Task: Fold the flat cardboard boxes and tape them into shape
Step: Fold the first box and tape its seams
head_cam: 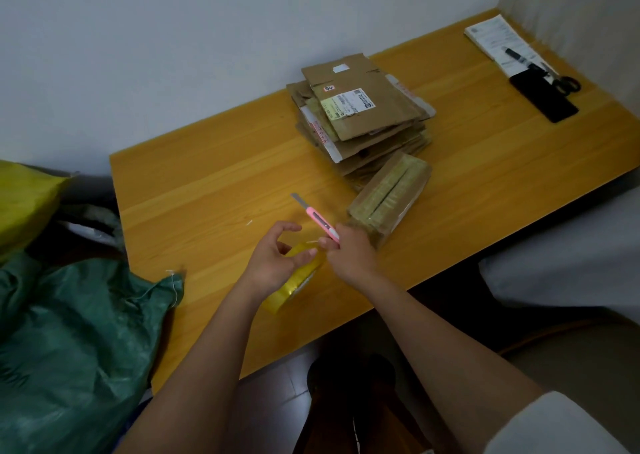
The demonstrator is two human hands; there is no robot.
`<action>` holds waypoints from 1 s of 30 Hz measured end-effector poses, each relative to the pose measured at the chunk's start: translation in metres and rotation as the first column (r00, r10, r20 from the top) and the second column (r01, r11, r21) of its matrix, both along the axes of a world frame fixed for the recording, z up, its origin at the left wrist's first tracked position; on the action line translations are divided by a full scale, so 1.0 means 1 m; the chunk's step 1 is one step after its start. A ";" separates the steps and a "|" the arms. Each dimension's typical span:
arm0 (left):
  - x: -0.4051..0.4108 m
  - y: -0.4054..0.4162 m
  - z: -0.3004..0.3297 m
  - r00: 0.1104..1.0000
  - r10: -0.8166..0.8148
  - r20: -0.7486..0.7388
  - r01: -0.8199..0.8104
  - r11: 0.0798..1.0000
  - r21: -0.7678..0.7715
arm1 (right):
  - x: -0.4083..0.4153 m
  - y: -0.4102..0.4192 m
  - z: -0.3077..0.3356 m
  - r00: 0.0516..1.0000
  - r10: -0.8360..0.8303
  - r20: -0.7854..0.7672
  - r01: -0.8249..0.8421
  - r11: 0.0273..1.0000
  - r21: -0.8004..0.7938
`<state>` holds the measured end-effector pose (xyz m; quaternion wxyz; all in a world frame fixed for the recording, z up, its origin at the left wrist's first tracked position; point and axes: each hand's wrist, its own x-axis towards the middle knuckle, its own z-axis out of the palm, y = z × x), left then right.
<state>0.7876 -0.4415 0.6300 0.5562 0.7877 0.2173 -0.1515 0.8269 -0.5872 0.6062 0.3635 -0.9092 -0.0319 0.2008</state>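
Note:
A stack of flat cardboard boxes (360,114) lies on the wooden table (207,176) near the wall. In front of it stands a folded, taped box (389,197). My left hand (273,263) holds a roll of yellowish clear tape (294,283) above the table, its fingers curled round the roll's top. My right hand (349,252) grips a pink utility knife (320,221) with its blade out, pointing up and left. The fingertips of that hand touch the roll beside my left hand's fingers.
A green woven sack (69,342) and a yellow bag (24,204) lie left of the table. At the table's far right are papers (498,41), a pen (516,55), scissors (564,81) and a black flat object (543,96). A white surface (571,256) sits at right.

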 end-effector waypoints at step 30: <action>0.020 0.092 0.018 0.924 -0.380 0.040 0.281 0.749 0.600 | 0.029 0.060 0.000 0.952 -0.221 -0.213 0.266 0.941 0.209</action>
